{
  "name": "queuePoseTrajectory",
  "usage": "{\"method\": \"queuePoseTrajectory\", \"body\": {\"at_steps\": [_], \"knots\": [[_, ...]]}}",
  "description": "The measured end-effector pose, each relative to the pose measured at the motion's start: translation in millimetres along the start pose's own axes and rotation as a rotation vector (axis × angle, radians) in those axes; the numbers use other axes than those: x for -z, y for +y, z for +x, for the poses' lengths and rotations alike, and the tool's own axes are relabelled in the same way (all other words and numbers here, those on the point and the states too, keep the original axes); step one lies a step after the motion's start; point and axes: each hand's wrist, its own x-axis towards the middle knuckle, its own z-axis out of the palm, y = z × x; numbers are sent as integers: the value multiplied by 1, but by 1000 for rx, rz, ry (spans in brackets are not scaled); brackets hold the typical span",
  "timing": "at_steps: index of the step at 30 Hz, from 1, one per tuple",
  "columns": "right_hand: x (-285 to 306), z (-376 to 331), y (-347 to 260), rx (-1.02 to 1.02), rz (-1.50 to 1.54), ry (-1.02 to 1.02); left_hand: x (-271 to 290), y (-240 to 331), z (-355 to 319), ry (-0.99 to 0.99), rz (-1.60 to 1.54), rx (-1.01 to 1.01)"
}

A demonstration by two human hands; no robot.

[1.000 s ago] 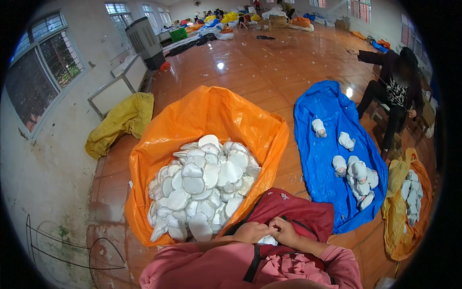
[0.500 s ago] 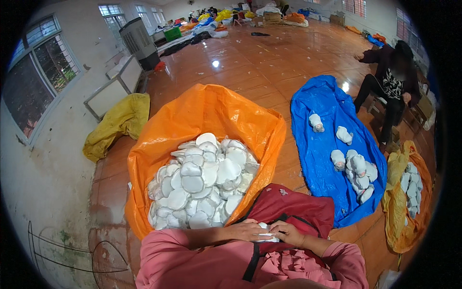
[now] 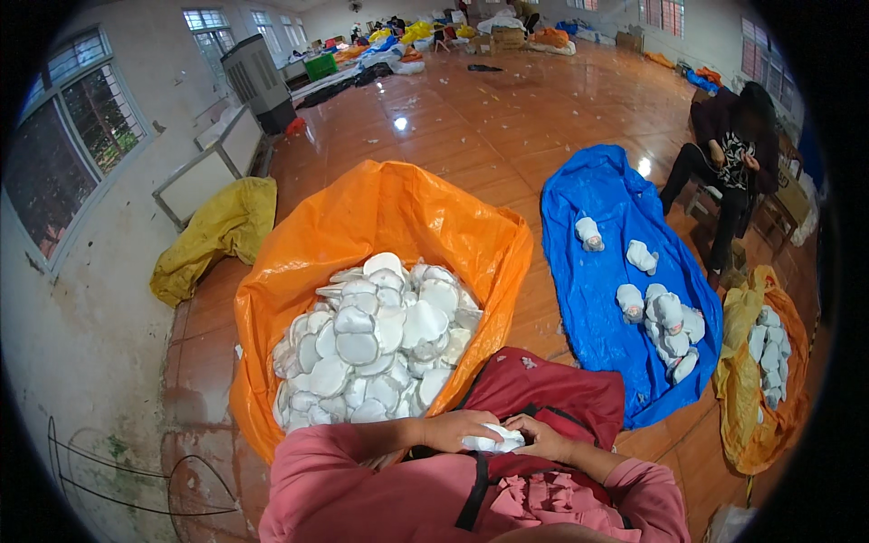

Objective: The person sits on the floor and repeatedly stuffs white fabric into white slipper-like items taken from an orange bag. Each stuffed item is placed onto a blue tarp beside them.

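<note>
On my lap, over a dark red apron [image 3: 548,385], both hands grip one white rounded pad [image 3: 495,439]. My left hand [image 3: 455,430] curls round its left side. From the right, the fingers of my right hand [image 3: 540,438] press against it, and much of the pad lies between the two hands. Just beyond my left forearm, an orange woven sack [image 3: 380,204] stands wide open, heaped with similar white pads [image 3: 362,348]. To the right, a blue sack [image 3: 588,299] lies spread on the floor with several rolled white bundles [image 3: 670,312] on it.
A yellow and orange sack [image 3: 738,398] holding grey-white pieces lies at the far right. Beyond it, a person [image 3: 738,154] sits on a low seat. A yellow cloth sack [image 3: 217,240] slumps by the left wall. Bent black wire [image 3: 118,463] leans at lower left.
My hands have drawn slightly apart, showing more of the white pad between them. The seated person's outstretched arm has come in, bringing both hands together.
</note>
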Motion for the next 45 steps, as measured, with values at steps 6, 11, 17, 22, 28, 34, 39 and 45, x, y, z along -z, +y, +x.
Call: {"method": "queuePoseTrajectory", "body": {"at_steps": [6, 11, 17, 22, 28, 34, 39, 45], "knots": [[-3, 2, 8, -53, -118, 33, 4, -4, 1, 39, -217, 118], [-9, 4, -1, -68, -267, 69, 3, -12, 3, 31, -393, 295], [-7, 11, -1, -281, 1, 179, 1, -38, 7, 98, -661, 377], [11, 23, 16, -287, 439, 205, -1, -42, 21, 241, -812, 472], [5, 25, 20, -301, 438, 226, -10, -28, 25, 225, -304, 329], [4, 24, 9, -237, 222, 119, -16, -20, 11, 278, -248, 248], [23, 15, -18, -412, 655, -1, -15, -12, 6, 249, -292, 287], [11, 38, -2, -444, 504, 104, -21, -18, 4, 260, -403, 319]]}}
